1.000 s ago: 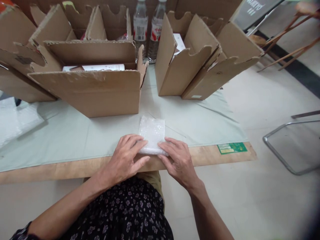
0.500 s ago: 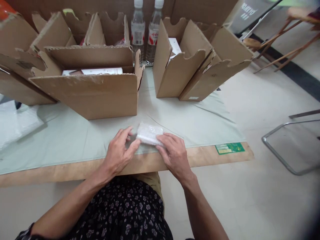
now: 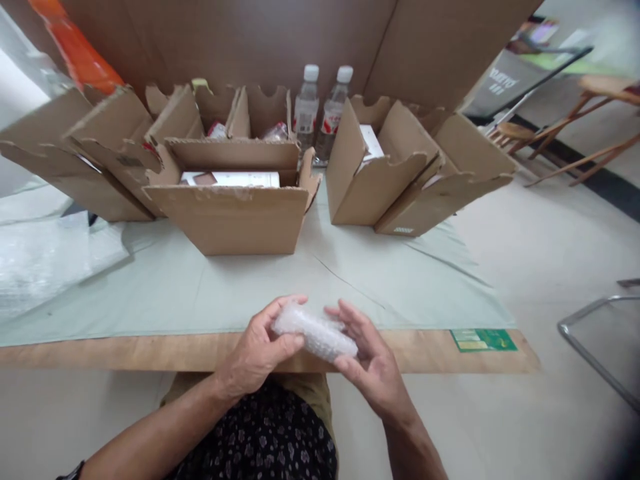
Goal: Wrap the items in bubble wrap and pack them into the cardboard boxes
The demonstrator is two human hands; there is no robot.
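— Seen from the head camera, what's different from a second ago?

— The bubble-wrap bundle (image 3: 315, 331) is off the desk (image 3: 125, 352). A second ago it lay flat on the pale green cloth (image 3: 200, 293) with both palms pressing it down. Now it's a tight little roll held in the air over the desk's near wooden edge, close to the person's lap.

— Who has hold of it?

— Both hands. The left hand (image 3: 260, 350) is curled round the left end with the thumb along the front. The right hand (image 3: 373, 363) cups the other end, fingers bent about it. Neither is open.

— So the wrapping?

— I'd judge the rolling is done, since the flat pad has become a closed roll. What's inside I can't tell, because the plastic is too cloudy.

— And round about?

— An open cardboard box (image 3: 235, 217) stands straight ahead on the cloth, with a white carton showing inside. A second box (image 3: 380, 193) is to its right, and two water bottles (image 3: 306, 110) stand behind the gap between them. A loose bubble-wrap sheet (image 3: 45, 257) lies far left. None of that has shifted, only the camera has tipped up.
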